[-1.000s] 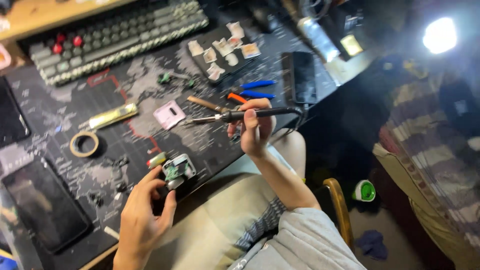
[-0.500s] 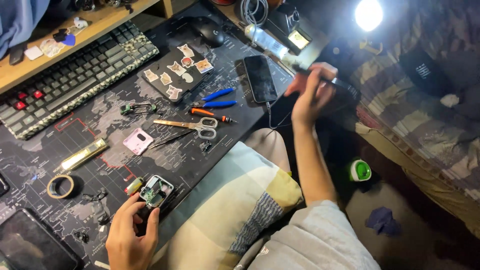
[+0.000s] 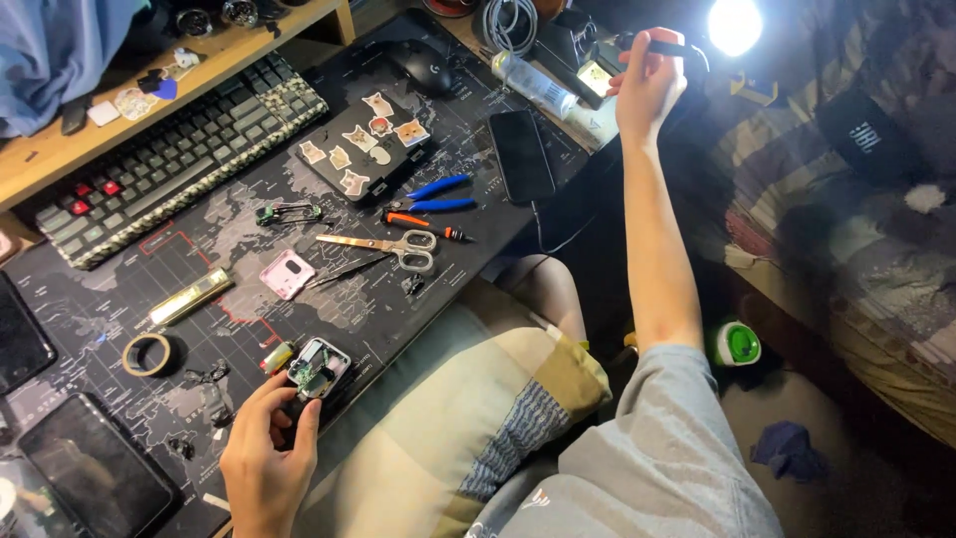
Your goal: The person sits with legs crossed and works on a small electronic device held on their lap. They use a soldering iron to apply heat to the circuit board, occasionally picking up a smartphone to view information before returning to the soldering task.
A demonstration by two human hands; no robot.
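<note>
Gripping opened device point(image 3: 319, 367), left hand point(image 3: 264, 453) closed at desk edge; right hand point(image 3: 647, 85) far off, clasping lamp arm point(image 3: 665, 45).

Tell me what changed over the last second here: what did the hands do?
The right hand left the desk mat, where it held a thin dark tool with a cord, and reached up and away to the lamp; it now grips a dark handle beside the light. The left hand stayed at the mat's near edge, fingers on the small opened device. The scissors and keyboard lie where they were.
</note>
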